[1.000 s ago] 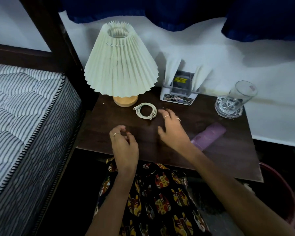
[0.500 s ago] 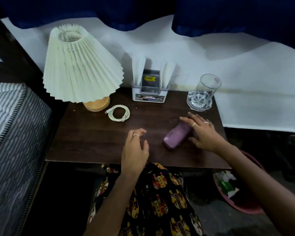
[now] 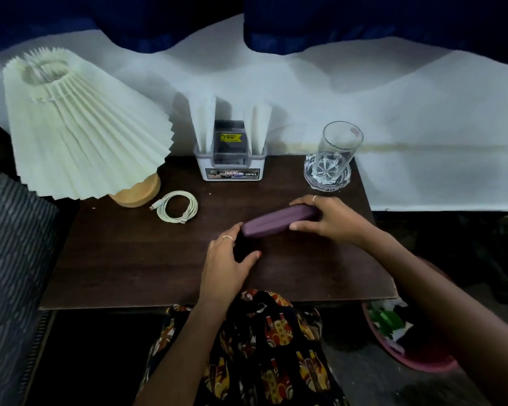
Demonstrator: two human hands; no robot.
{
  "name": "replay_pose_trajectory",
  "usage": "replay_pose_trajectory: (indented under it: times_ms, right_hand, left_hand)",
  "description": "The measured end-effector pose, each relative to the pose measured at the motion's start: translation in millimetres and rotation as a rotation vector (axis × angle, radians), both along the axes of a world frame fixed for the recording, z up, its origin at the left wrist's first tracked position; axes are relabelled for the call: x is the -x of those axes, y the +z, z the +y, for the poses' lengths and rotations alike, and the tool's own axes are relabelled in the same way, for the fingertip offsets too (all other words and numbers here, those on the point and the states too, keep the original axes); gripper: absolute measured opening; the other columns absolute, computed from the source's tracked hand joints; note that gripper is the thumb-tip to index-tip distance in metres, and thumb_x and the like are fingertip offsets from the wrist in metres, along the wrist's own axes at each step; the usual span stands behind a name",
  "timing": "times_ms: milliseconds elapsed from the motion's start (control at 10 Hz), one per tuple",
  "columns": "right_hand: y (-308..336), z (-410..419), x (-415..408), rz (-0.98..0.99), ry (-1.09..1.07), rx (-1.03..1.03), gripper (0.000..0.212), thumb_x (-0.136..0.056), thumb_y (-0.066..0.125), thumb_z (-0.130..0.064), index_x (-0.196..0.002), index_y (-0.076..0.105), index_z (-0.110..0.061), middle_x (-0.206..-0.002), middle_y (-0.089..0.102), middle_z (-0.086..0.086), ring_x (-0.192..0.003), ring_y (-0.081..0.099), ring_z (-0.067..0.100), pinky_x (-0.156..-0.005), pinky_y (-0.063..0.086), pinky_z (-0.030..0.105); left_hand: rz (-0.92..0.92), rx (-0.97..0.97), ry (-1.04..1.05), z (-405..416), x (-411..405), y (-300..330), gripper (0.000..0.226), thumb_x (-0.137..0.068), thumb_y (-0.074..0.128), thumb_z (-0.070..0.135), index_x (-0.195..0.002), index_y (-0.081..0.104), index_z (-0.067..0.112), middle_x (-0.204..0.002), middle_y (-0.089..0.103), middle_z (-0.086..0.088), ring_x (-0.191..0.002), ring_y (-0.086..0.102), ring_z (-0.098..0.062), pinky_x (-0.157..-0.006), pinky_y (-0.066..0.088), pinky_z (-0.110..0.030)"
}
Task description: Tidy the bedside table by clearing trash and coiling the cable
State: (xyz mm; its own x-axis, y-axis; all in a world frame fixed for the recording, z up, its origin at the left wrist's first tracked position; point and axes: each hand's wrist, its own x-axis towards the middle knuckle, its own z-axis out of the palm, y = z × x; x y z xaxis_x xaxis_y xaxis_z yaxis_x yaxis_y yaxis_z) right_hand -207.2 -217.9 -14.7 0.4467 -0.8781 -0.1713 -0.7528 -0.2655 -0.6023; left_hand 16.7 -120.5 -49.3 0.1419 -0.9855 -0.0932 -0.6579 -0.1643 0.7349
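A white cable (image 3: pixel 177 206) lies coiled in a neat ring on the dark wooden bedside table (image 3: pixel 147 268), just right of the lamp base. A purple case (image 3: pixel 279 220) lies slantwise mid-table. My right hand (image 3: pixel 326 218) grips its right end, fingers over the top and thumb at the near side. My left hand (image 3: pixel 228 259) sits at the case's left end with fingers spread and relaxed, fingertips touching that end. A red bin (image 3: pixel 417 361) with green and white trash stands on the floor at the lower right.
A pleated cream lamp (image 3: pixel 79 136) stands at the back left. A white tissue holder (image 3: pixel 232 162) sits at the back middle, and a clear glass (image 3: pixel 335 153) on a glass coaster at the back right. A striped mattress (image 3: pixel 9 244) borders the left.
My right hand has closed round the purple case's right end and turned it more sideways. My left hand has moved right to the case's left end. The view shifted right.
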Motion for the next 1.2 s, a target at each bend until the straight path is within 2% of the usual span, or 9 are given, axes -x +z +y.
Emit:
replay_pose_trajectory:
  times_ms: [100,300,400,500,600,700,900,1000,1200]
  right_hand:
    - [-8.7,1.1,-8.6,-0.110,-0.163,0.013,0.053,-0.076,0.071,-0.046,-0.119,0.057,-0.021,-0.106,0.064,-0.004,-0.100,0.059,0.009,-0.085,0.040,0.018]
    - [-27.0,4.1,-21.5,-0.264,-0.350,0.061,0.058,-0.079,0.071,-0.039,-0.128,0.051,-0.018,-0.122,0.060,0.005,-0.109,0.057,0.018,-0.091,0.040,0.020]
    - [-31.4,5.3,-21.3,-0.249,-0.352,0.044,0.075,-0.074,0.076,-0.036,-0.138,0.041,-0.022,-0.125,0.052,0.004,-0.090,0.057,0.010,-0.089,0.044,0.018]
    - [-36.0,4.1,-19.7,-0.212,-0.318,0.028,0.085,-0.073,0.079,-0.023,-0.144,0.033,-0.023,-0.122,0.042,0.001,-0.068,0.052,0.004,-0.071,0.040,0.003]
    - [-37.9,0.9,-20.6,-0.198,-0.329,0.055,0.078,-0.076,0.076,-0.017,-0.143,0.035,-0.020,-0.119,0.039,0.000,-0.063,0.052,0.005,-0.076,0.039,0.008]
    - [-37.5,-1.1,-23.8,-0.193,-0.359,0.074,0.076,-0.076,0.076,-0.022,-0.142,0.038,-0.019,-0.116,0.038,-0.001,-0.060,0.050,0.004,-0.076,0.036,0.008]
    - [-42.6,-2.8,-28.1,-0.212,-0.408,0.122,0.079,-0.077,0.075,-0.028,-0.144,0.034,-0.018,-0.117,0.040,0.001,-0.061,0.044,0.004,-0.079,0.036,0.010]
    - [-50.0,-0.4,-30.6,-0.232,-0.444,0.140,0.083,-0.076,0.076,-0.026,-0.145,0.031,-0.017,-0.133,0.041,0.005,-0.058,0.047,0.006,-0.075,0.039,0.010]
    - [-47.8,18.5,-36.5,-0.327,-0.531,0.100,0.092,-0.077,0.076,-0.019,-0.149,0.019,-0.016,-0.112,0.041,0.000,-0.070,0.047,0.006,-0.070,0.040,0.001]
  left_hand:
    - [0.035,0.050,0.055,-15.7,2.7,-3.6,0.069,-0.075,0.077,0.030,-0.136,0.047,0.017,-0.124,0.059,-0.004,-0.112,0.055,-0.021,-0.098,0.045,-0.035]
    - [-0.025,0.131,0.113,-36.0,6.8,-6.6,0.077,-0.075,0.078,0.026,-0.141,0.040,0.012,-0.132,0.056,-0.011,-0.121,0.044,-0.026,-0.099,0.027,-0.018]
    - [-0.052,0.129,0.119,-43.0,6.2,-9.7,0.082,-0.075,0.077,0.031,-0.144,0.034,0.015,-0.132,0.055,-0.011,-0.120,0.043,-0.027,-0.104,0.035,-0.033]
    - [-0.073,0.122,0.115,-49.9,7.1,-12.0,0.084,-0.076,0.075,0.036,-0.145,0.031,0.018,-0.129,0.056,-0.014,-0.119,0.044,-0.030,-0.102,0.039,-0.043]
    - [-0.086,0.112,0.127,-53.8,7.8,-14.0,0.082,-0.078,0.073,0.037,-0.145,0.031,0.019,-0.128,0.055,-0.016,-0.121,0.043,-0.031,-0.101,0.037,-0.045]
    - [-0.108,0.138,0.110,-57.6,7.9,-15.6,0.078,-0.080,0.071,0.036,-0.145,0.033,0.015,-0.136,0.051,-0.014,-0.124,0.043,-0.032,-0.101,0.036,-0.045]
    - [-0.159,0.141,0.125,-62.8,9.7,-16.8,0.074,-0.086,0.063,0.037,-0.147,0.028,0.015,-0.144,0.045,-0.011,-0.127,0.039,-0.030,-0.101,0.034,-0.046]
    - [-0.164,0.144,0.116,-61.2,10.2,-19.2,0.074,-0.088,0.062,0.035,-0.148,0.025,0.014,-0.147,0.041,-0.010,-0.129,0.039,-0.030,-0.102,0.034,-0.046]
    - [-0.050,0.138,0.086,-51.4,8.9,-17.2,0.082,-0.085,0.066,0.030,-0.149,0.018,0.011,-0.150,0.035,-0.013,-0.136,0.034,-0.028,-0.111,0.029,-0.042]
